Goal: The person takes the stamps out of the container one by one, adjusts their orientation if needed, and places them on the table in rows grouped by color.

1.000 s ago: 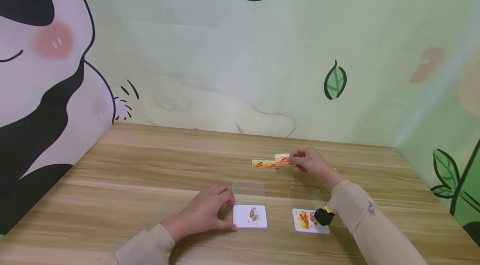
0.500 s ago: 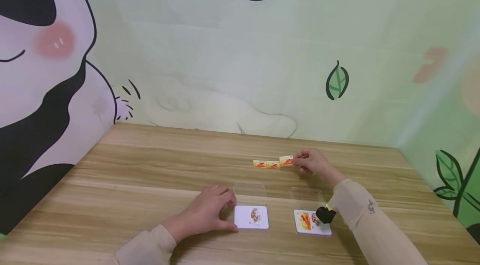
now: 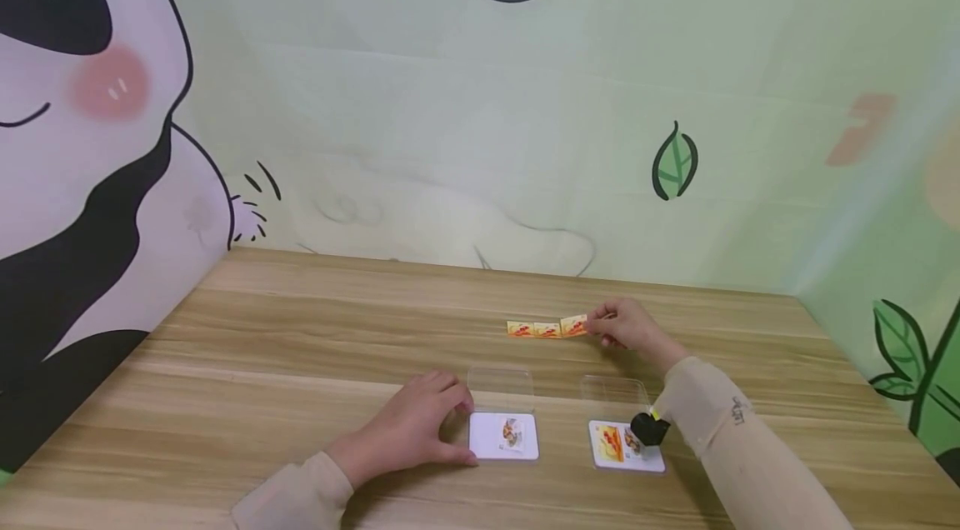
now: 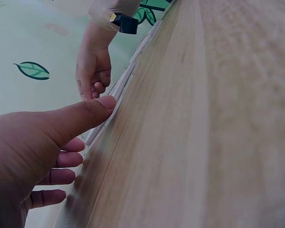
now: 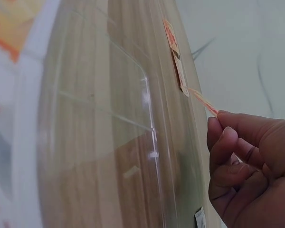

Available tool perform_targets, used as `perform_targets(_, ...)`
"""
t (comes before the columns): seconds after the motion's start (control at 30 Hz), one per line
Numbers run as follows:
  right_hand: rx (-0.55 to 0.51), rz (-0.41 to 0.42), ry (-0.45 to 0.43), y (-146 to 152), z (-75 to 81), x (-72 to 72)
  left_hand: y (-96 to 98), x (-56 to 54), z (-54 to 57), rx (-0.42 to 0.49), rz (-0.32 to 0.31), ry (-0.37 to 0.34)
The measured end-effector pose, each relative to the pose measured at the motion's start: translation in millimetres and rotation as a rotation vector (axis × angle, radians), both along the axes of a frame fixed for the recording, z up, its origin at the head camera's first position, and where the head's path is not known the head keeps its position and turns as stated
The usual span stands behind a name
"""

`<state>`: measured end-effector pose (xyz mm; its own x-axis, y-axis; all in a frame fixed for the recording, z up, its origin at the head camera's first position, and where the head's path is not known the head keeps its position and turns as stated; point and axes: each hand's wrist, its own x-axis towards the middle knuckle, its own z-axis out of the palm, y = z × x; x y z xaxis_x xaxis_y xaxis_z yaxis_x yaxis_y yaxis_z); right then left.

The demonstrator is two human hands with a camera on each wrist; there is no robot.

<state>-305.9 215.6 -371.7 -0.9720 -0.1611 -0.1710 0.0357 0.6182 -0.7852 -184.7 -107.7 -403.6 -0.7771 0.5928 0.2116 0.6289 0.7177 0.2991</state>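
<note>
My right hand (image 3: 626,325) pinches a small orange-and-yellow picture card (image 3: 573,326) by its right edge. The card is slightly tilted at the right end of a row with two similar cards, the left card (image 3: 520,329) and the middle card (image 3: 547,331). In the right wrist view, thumb and forefinger hold the card (image 5: 205,102) above the tabletop. My left hand (image 3: 420,422) rests at the left side of a flat white case (image 3: 486,436) bearing one small food picture (image 3: 513,435). Its thumb (image 4: 92,111) touches the case edge in the left wrist view.
Right of the white case lies a second case (image 3: 626,459) with two pictures, partly covered by the wrist camera (image 3: 649,429). Both have clear lids, the left lid (image 3: 500,384) and the right lid (image 3: 615,387), opened toward the back. A printed wall (image 3: 420,122) stands behind the wooden table (image 3: 262,397).
My right hand has shifted the pinched card slightly right and lower, so it now stands beside the row instead of overlapping the middle card. My left hand has stayed put.
</note>
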Motion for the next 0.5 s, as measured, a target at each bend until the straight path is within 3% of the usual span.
perform_targets(0.5,0.047,-0.016,0.006,-2.2,-2.8,-1.1,0.2,0.9,0.0,0.009,0.002,0.013)
